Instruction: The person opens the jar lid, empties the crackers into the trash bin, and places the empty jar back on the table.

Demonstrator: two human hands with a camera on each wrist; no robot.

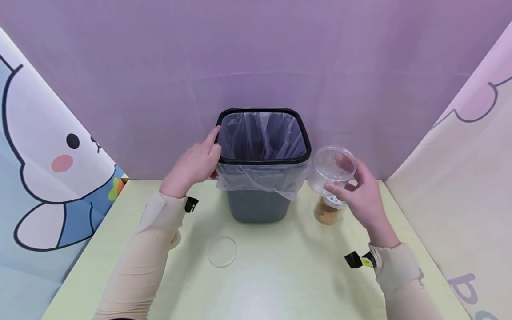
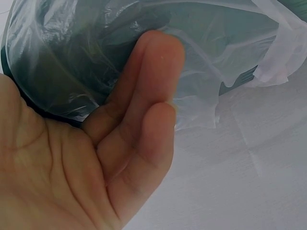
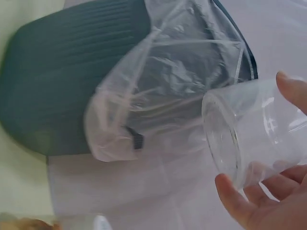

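Note:
A grey trash bin [image 1: 258,206] with a black rim stands upright, lined with a clear plastic bag [image 1: 260,178] folded over its edge. My left hand [image 1: 196,162] is at the left side of the rim, index finger laid straight against it. In the left wrist view, the other fingers [image 2: 160,72] bend loosely beside the bag. My right hand [image 1: 366,193] grips a clear plastic jar [image 1: 332,166] just right of the bin, its mouth tilted upward. No contents show in the jar. Thumb and fingers hold it from opposite sides in the right wrist view.
Below the held jar, a second jar [image 1: 326,213] with brown contents and a white-labelled top stands on the table [image 1: 264,284]. A round clear lid [image 1: 222,252] lies in front of the bin. A small beige round object [image 1: 175,240] is partly behind the left forearm. A purple cloth [image 1: 256,53] hangs behind.

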